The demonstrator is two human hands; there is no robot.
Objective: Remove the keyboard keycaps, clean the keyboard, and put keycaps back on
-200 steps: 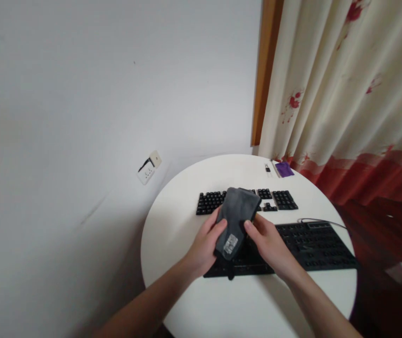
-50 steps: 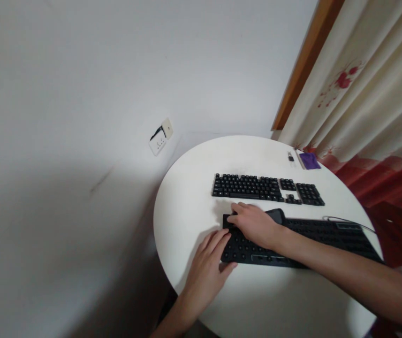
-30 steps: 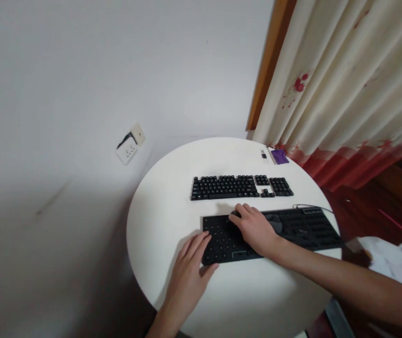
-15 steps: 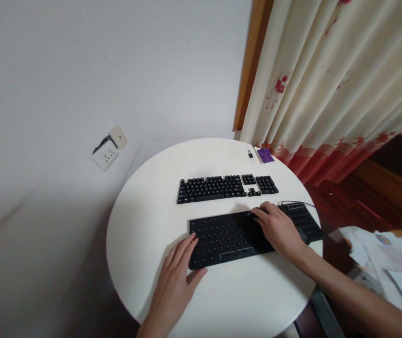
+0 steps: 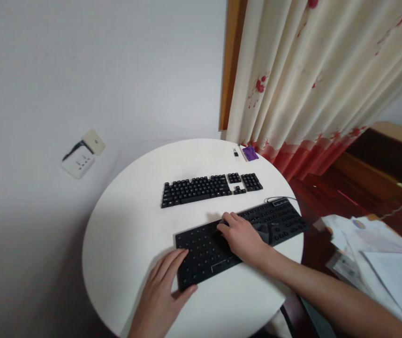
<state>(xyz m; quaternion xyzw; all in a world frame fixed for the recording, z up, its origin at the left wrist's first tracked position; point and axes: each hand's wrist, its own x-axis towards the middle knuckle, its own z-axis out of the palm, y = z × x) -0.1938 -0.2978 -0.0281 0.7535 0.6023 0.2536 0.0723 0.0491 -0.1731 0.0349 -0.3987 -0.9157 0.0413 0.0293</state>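
Wiping is progressing mid-board: right hand [image 5: 243,237] pressing grey cloth [image 5: 262,230] flat on stripped keyboard [image 5: 204,249], left hand [image 5: 160,293] spread, steadying its corner.

Bare tabletop [image 5: 130,225] lies left of both keyboards [image 5: 211,188]; curtain [image 5: 302,89] bounds the right.

A black keycap-less keyboard [image 5: 208,251] lies angled on the round table's near side.

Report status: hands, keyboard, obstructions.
Left hand flat at near keyboard corner. Right hand presses cloth on it. Second keyboard behind, apart.
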